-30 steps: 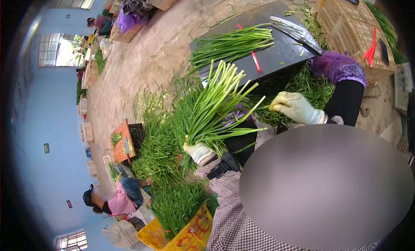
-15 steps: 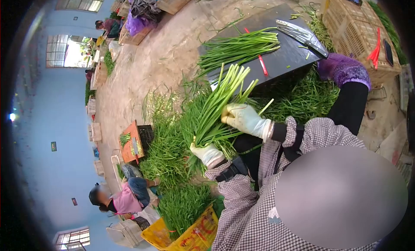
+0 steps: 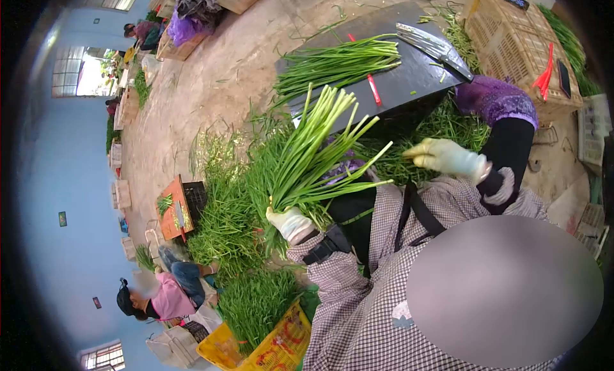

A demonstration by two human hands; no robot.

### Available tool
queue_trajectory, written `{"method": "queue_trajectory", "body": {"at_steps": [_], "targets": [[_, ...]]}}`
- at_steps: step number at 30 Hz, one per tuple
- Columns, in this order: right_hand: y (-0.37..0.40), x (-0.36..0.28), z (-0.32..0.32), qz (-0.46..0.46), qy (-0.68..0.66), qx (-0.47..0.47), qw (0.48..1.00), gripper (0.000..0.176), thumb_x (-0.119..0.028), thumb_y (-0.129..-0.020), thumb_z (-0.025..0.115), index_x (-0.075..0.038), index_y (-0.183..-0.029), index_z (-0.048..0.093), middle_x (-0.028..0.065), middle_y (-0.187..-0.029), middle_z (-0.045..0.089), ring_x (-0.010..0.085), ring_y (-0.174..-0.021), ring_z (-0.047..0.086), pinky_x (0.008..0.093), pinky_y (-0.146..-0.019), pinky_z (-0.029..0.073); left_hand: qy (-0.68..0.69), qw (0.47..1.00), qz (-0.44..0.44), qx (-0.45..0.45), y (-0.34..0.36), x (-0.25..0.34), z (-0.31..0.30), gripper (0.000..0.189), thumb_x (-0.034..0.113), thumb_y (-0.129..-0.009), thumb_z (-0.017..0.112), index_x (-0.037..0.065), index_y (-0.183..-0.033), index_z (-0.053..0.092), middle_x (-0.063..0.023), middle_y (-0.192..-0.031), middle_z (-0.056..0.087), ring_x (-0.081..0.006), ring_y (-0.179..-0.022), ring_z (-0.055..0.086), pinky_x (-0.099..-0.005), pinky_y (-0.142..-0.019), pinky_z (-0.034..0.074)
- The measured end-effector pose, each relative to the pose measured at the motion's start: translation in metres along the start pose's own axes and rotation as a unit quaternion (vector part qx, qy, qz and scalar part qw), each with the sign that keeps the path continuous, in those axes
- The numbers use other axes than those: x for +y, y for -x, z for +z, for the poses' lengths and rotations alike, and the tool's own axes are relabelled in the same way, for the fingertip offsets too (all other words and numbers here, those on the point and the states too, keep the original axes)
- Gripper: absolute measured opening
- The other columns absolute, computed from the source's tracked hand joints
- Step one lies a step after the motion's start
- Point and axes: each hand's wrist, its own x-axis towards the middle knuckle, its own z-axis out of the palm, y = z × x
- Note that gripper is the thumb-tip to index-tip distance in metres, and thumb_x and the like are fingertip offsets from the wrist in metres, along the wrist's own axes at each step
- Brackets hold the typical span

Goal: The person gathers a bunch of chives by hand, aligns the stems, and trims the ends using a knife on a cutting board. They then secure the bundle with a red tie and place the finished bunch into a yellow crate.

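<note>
Left hand [image 3: 291,222]: gloved, fingers clenched round the base of the bunch of green stalks [image 3: 316,153], just above the checked sleeve
Bunch of green stalks: held tilted, fanning up and to the right out of the left fist, its tips reaching in front of the dark board [image 3: 416,83]
Right hand [image 3: 448,157]: gloved, apart from the bunch, over the loose greens [image 3: 464,129] below the board; fingers loosely bent and pointing towards the bunch; whether they pinch a stalk, I cannot tell
Dark board: bears a laid bundle [image 3: 339,63], a knife [image 3: 433,47] and a red tie [image 3: 373,89]
Pale crate [image 3: 511,45]: just beyond the board
Floor pile [image 3: 233,217]: greens heaped beside the left hand
Another person [image 3: 160,299]: in pink, crouched near the pile's lower edge
</note>
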Motion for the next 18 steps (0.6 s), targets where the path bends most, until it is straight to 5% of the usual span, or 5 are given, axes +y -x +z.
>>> {"method": "queue_trajectory", "body": {"at_steps": [1,7,10,15,18], "targets": [[-0.006,0.030,0.012,0.028,0.339,0.058,0.938,0.041,-0.030,-0.095,0.067,-0.006,-0.128,0.069,0.0122,-0.114,0.072,0.0224,-0.099,0.069,0.0361,-0.087,0.055,0.001,1.000,0.001,-0.003,-0.005,-0.003,0.002,0.048,0.002,-0.090,0.075,-0.004,-0.130,0.048,-0.0158,-0.115,0.071,-0.0214,-0.097,0.069,-0.0326,-0.085,0.057],[-0.031,-0.039,0.049,-0.214,-0.105,0.025,0.971,0.052,-0.033,-0.092,0.075,-0.011,-0.137,0.063,0.0162,-0.126,0.066,0.0254,-0.102,0.070,0.0353,-0.091,0.055,0.027,0.999,-0.018,-0.031,-0.002,0.002,-0.001,0.029,0.006,-0.096,0.069,-0.001,-0.121,0.055,-0.0132,-0.105,0.073,-0.0203,-0.087,0.070,-0.0332,-0.078,0.057],[-0.044,-0.041,0.067,-0.156,-0.142,0.046,0.976,0.026,-0.026,-0.095,0.072,-0.005,-0.110,0.072,0.0080,-0.094,0.072,0.0224,-0.084,0.069,0.0347,-0.080,0.056,0.070,0.996,0.014,-0.046,-0.010,-0.019,-0.007,0.030,0.007,-0.097,0.069,0.000,-0.122,0.054,-0.0127,-0.104,0.073,-0.0211,-0.088,0.070,-0.0335,-0.079,0.057],[-0.027,-0.034,0.038,-0.196,-0.178,0.129,0.956,0.015,-0.016,-0.097,0.067,-0.003,-0.095,0.074,0.0038,-0.083,0.071,0.0126,-0.076,0.063,0.0287,-0.069,0.051,-0.047,0.999,0.015,0.011,-0.002,-0.007,-0.005,0.031,0.005,-0.096,0.066,-0.004,-0.125,0.058,-0.0149,-0.110,0.074,-0.0224,-0.091,0.071,-0.0324,-0.082,0.056],[0.004,-0.041,-0.003,-0.033,-0.346,0.056,0.936,0.022,-0.018,-0.101,0.061,-0.001,-0.093,0.073,0.0009,-0.081,0.068,0.0078,-0.071,0.057,0.0227,-0.065,0.046,0.137,0.989,0.039,-0.036,-0.014,-0.034,-0.007,0.028,0.005,-0.098,0.064,-0.003,-0.124,0.059,-0.0135,-0.108,0.074,-0.0241,-0.089,0.071,-0.0342,-0.081,0.057]]}}
